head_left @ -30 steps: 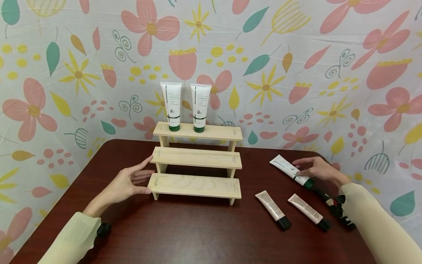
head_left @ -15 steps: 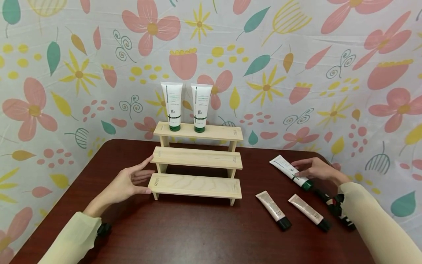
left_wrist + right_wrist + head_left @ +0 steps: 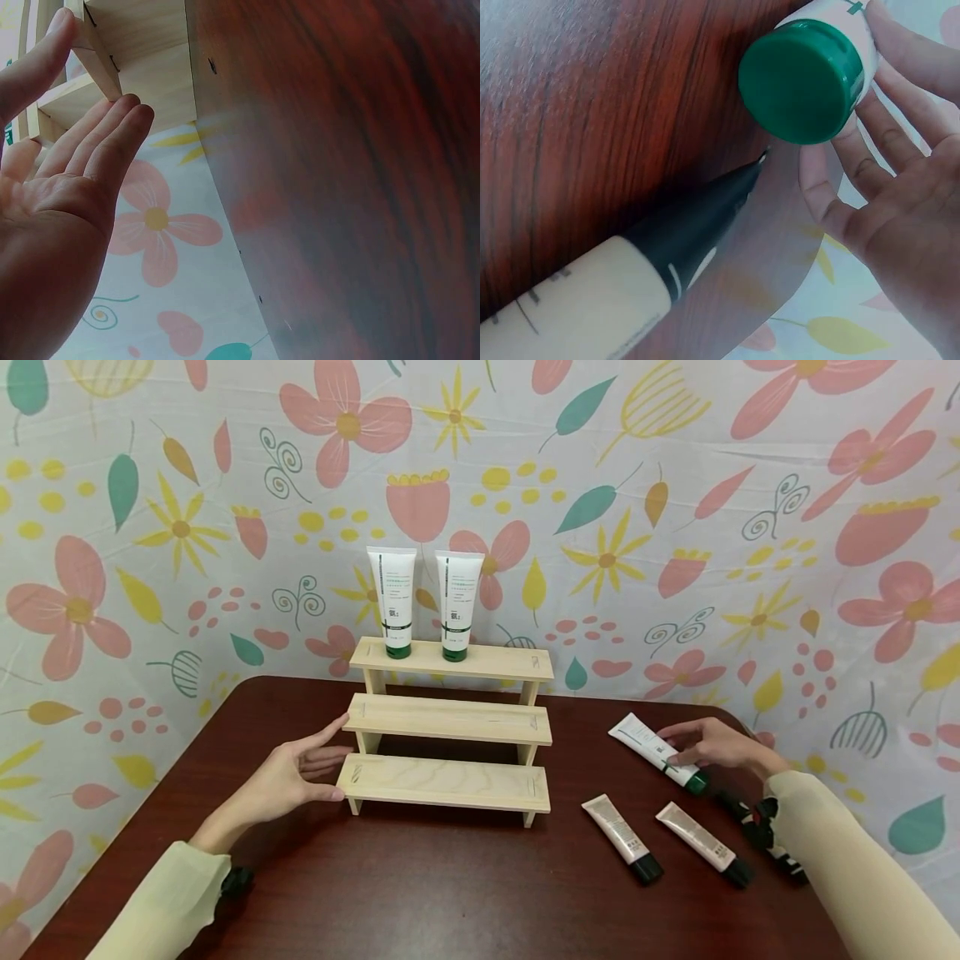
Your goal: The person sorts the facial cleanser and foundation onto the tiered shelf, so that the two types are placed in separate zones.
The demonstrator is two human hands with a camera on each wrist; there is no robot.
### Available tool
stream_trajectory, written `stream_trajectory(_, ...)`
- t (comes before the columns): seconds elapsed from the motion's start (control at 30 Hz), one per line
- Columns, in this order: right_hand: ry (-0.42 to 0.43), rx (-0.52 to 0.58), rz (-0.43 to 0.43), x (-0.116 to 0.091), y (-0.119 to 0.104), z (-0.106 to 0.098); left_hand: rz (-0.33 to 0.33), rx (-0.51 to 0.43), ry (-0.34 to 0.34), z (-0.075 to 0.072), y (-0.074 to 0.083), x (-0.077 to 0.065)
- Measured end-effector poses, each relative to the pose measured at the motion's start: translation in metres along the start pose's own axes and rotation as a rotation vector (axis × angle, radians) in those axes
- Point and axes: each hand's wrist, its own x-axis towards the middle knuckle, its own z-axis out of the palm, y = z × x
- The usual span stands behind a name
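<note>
My right hand (image 3: 712,745) holds a white squeeze tube (image 3: 654,747) with a green cap, between thumb and fingers, at the right of the table. In the right wrist view the green cap (image 3: 799,82) faces the camera and the fingers lie round the tube's side. My left hand (image 3: 288,777) has its fingers extended against the left side of a three-step wooden display rack (image 3: 446,781). Its fingertips touch the rack's edge in the left wrist view. Two similar white tubes, a left one (image 3: 393,597) and a right one (image 3: 457,602), stand cap-down on the top step.
Two pinkish tubes with black caps, one nearer the rack (image 3: 618,833) and one farther right (image 3: 697,837), lie on the dark wooden table (image 3: 450,893). A floral cloth (image 3: 600,510) hangs behind the table.
My right hand and the white tube have shifted slightly left, the cap end a little nearer to me. The left hand and the rack stay where they were.
</note>
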Motion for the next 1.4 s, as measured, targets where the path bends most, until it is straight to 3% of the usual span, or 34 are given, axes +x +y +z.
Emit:
stream_trajectory(0.3,-0.028,-0.06,-0.057,0.004,-0.009,0.002,0.0,0.0,0.004,0.0,0.001,0.0)
stream_trajectory(0.67,-0.096,-0.028,-0.008,0.006,-0.012,0.005,-0.01,-0.002,0.006,0.001,-0.001,-0.001)
stream_trajectory(1.03,-0.05,-0.16,0.003,0.007,-0.022,0.007,-0.012,0.004,0.0,0.0,0.0,0.0)
stream_trajectory(1.4,0.041,-0.209,-0.007,0.006,-0.03,0.017,-0.016,0.009,0.003,0.0,0.001,0.0)
